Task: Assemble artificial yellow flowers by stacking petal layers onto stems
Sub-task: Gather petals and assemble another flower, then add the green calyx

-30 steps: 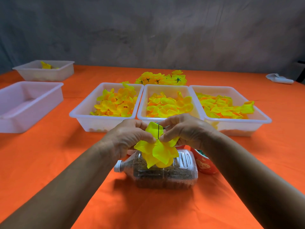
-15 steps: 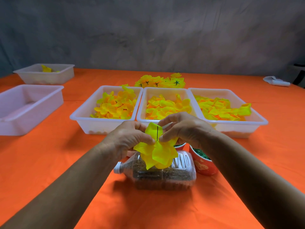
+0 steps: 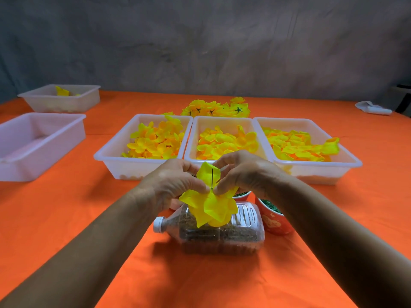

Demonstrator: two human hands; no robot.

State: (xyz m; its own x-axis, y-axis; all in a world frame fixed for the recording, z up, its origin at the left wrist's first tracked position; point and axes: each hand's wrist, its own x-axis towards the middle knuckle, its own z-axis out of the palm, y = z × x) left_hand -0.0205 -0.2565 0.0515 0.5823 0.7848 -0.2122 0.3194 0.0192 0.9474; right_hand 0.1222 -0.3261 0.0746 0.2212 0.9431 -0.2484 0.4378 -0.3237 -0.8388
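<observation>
Together, left hand [image 3: 175, 185] and right hand [image 3: 242, 174] pinch yellow petals [image 3: 211, 207] (each grip tight) around the stem [image 3: 212, 178].

Three tubs of petals sit side by side mid-table: left tub [image 3: 115, 156], middle tub [image 3: 222, 122], right tub [image 3: 347, 162]. Finished flowers [image 3: 216, 109] lie behind them. A bottle [image 3: 222, 236] lies nearer, cups [image 3: 274, 221] to its right. Two more tubs [image 3: 40, 143] [image 3: 60, 103] stand far left.

Your petal layer [image 3: 211, 207] is bright yellow, threaded on a thin dark stem [image 3: 212, 179]. Orange tabletop [image 3: 66, 207], translucent white trays [image 3: 115, 156] of yellow-orange petals [image 3: 155, 141]. Red cup [image 3: 274, 222] with a gold pattern, bottle cap [image 3: 158, 224] white.
</observation>
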